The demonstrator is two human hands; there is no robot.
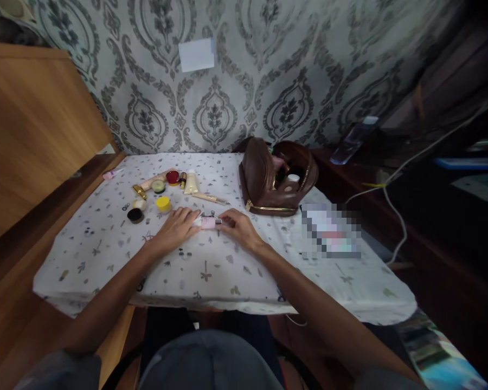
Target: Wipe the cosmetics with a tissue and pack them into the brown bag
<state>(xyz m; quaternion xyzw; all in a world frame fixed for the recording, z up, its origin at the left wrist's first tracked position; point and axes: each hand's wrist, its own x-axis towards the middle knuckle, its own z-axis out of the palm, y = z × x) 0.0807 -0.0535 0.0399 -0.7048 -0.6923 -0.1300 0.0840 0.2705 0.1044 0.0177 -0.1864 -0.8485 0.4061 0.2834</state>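
A small pink tube [208,222] lies level between my two hands, low over the patterned white cloth. The fingers of my left hand [178,226] are closed on its left end. At its other end, my right hand [241,227] pinches the dark, shiny cap. Just left of my left hand stands a yellow-lidded jar [163,204], with a black-lidded jar [135,215] beyond it. Behind the hands lie a slim beige tube [209,199], a cream tube [191,183], a red-lidded jar [173,177] and a greenish jar [158,187].
An open brown bag [260,179] with items inside stands at the back right. A blurred-out flat object [331,232] lies right of my right hand. A clear bottle [354,142] and a white cable are farther right. A wooden panel [36,130] borders the left side.
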